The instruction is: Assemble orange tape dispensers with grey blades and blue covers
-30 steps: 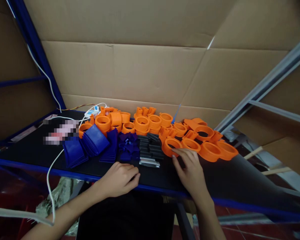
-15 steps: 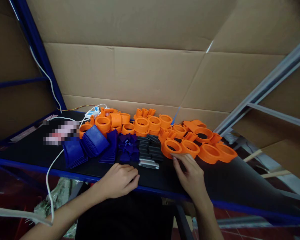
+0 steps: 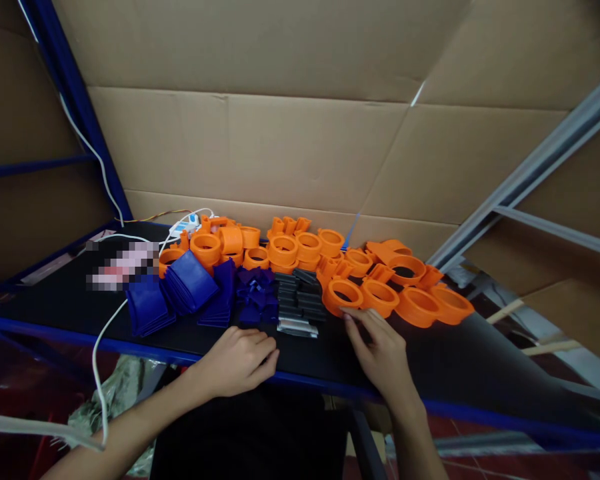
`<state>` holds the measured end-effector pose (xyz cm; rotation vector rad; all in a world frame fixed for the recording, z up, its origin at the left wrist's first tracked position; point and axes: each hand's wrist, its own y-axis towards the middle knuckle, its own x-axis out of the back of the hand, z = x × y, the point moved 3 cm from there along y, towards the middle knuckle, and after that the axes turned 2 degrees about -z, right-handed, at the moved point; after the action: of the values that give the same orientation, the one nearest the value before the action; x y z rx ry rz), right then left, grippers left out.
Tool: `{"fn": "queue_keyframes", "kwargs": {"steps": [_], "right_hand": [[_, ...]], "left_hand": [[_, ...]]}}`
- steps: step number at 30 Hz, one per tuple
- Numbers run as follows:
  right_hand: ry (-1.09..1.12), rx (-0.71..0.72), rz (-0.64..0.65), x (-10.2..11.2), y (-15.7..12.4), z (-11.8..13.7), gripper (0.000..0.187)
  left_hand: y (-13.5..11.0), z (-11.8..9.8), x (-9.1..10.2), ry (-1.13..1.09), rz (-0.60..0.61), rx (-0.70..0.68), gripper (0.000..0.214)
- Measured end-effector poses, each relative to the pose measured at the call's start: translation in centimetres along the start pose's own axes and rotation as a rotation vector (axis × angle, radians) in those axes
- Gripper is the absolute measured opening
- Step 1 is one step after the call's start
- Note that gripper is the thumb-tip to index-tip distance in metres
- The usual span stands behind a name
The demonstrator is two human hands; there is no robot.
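Observation:
Near the table's front edge rests my left hand point(image 3: 245, 360), its fingers curled in and nothing visible in them. My right hand point(image 3: 380, 340) reaches to the front of an orange ring-shaped part point(image 3: 343, 295), thumb and forefinger close together at its lower rim. That ring lies on the table, with more orange rings point(image 3: 420, 307) to its right. Between the hands, farther back, are black ribbed strips point(image 3: 300, 297) and a silvery strip point(image 3: 297, 327). Beyond my left hand sit small dark-blue pieces point(image 3: 256, 297) and stacked blue flat sheets point(image 3: 193, 281).
More orange parts point(image 3: 283, 249) are piled along the cardboard wall point(image 3: 300, 147). A white cable point(image 3: 96, 353) hangs over the left front edge near my forearm. A power strip point(image 3: 185, 227) lies at the back left. A metal frame post point(image 3: 535, 167) slants up at right.

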<state>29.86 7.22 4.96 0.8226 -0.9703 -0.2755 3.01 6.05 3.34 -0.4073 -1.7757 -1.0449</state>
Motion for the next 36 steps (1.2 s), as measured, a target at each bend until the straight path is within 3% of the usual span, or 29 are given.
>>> {"fn": "queue_keyframes", "kwargs": {"steps": [31,36], "right_hand": [[0.023,-0.029,0.017,-0.11,0.02,-0.14,0.018],[-0.059,-0.012,-0.012,-0.08,0.33,-0.05,0.023]], "left_hand": [[0.00,0.16,-0.04,0.000,-0.012,-0.014,0.024],[0.04,0.12,-0.09,0.000,-0.008,-0.008,0.024]]}}
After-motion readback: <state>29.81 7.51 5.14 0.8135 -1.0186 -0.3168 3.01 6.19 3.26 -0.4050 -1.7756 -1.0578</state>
